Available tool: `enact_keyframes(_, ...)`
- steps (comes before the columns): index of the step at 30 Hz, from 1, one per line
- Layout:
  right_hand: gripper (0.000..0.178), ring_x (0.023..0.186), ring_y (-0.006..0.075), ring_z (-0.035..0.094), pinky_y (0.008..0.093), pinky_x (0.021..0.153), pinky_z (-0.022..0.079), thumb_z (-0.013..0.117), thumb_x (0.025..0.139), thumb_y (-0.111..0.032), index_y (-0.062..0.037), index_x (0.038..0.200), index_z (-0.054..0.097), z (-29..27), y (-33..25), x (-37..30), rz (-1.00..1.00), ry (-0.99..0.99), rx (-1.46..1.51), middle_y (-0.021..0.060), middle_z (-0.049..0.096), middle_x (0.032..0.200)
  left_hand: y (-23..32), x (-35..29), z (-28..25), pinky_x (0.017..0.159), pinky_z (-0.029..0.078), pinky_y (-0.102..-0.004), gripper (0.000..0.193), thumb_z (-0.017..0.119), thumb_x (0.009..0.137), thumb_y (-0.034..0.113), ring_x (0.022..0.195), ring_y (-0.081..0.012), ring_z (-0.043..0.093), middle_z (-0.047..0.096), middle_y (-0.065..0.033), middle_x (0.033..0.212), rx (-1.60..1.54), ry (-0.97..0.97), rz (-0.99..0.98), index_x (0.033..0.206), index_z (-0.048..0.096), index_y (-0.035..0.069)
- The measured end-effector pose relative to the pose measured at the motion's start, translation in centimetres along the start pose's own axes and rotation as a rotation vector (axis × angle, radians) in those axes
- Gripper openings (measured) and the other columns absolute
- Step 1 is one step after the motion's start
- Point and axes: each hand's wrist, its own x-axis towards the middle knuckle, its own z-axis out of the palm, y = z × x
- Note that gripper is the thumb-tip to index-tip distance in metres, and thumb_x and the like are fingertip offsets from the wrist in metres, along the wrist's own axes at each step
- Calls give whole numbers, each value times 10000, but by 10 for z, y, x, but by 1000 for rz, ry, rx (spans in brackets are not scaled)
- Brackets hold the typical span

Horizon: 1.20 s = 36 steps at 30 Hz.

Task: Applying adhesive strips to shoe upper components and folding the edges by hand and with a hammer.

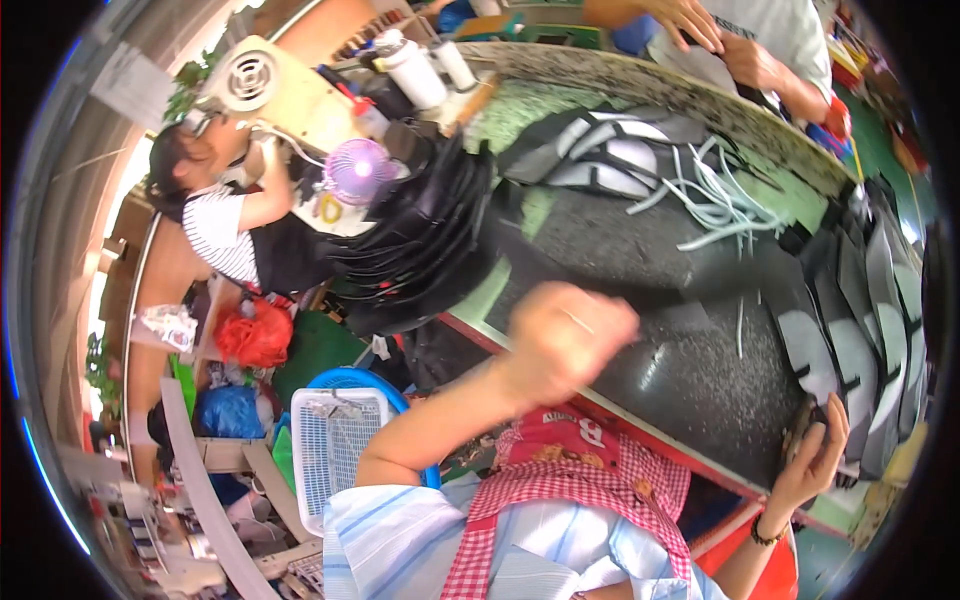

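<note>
My left hand (572,338) is smeared by motion above the dark work surface (700,365), its fingers curled like a fist. Whatever it may hold is hidden. A dark blurred shape (670,292) stretches across the surface just beyond it. On the right, my right hand (818,458) has its fingers stretched out, touching the near edge of a row of overlapping black-and-grey fabric pieces (850,310). Farther back lie more black, grey and white pieces (600,150), with a tangle of pale strips (715,200) beside them.
A tall pile of black pieces (420,230) stands at left, by a purple fan (361,170). One person (225,225) sits at a machine (290,95); another person's hands (735,50) are across the table. Below left is a white basket (338,440).
</note>
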Motion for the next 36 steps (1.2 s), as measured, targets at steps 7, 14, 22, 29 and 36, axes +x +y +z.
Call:
enact_keyframes(7,196,998,348,613,405,888,477,621,816,79,16,1001,644,76,-24,-7,-181,-519,88,177,643,1072,-248,-97,-111,879,489,-480,515,566,950,475,1057,-425,630,687,-221,1074,398,-245,-1004,1112,649,-7)
enact_keyframes(14,161,943,345,615,421,842,481,654,793,51,6,947,660,80,-30,-6,-197,-651,63,153,658,1006,-291,-56,-110,938,481,-461,591,554,936,480,1128,-408,624,654,-280,1180,131,-845,-1126,1191,627,-48)
enact_keyframes(22,159,923,336,615,410,824,488,659,789,51,3,940,666,90,-34,0,-222,-723,21,144,657,998,-289,-52,-164,801,506,-382,371,715,794,208,923,-264,676,715,-179,970,232,-1137,-941,1082,679,-24)
enact_keyframes(29,179,936,324,612,413,825,487,676,767,34,-28,935,681,122,-52,3,-363,-817,78,119,655,1012,-325,-62,-110,909,505,-449,711,507,917,613,1033,-405,661,681,-265,1101,409,-1013,-1080,1087,696,-51)
enact_keyframes(36,184,922,322,605,408,802,485,672,747,70,-21,907,667,114,-56,-11,-340,-814,75,131,640,1018,-300,-22,-91,829,565,-458,459,658,885,478,1011,-324,700,724,-162,1084,753,-531,-1161,1028,730,48)
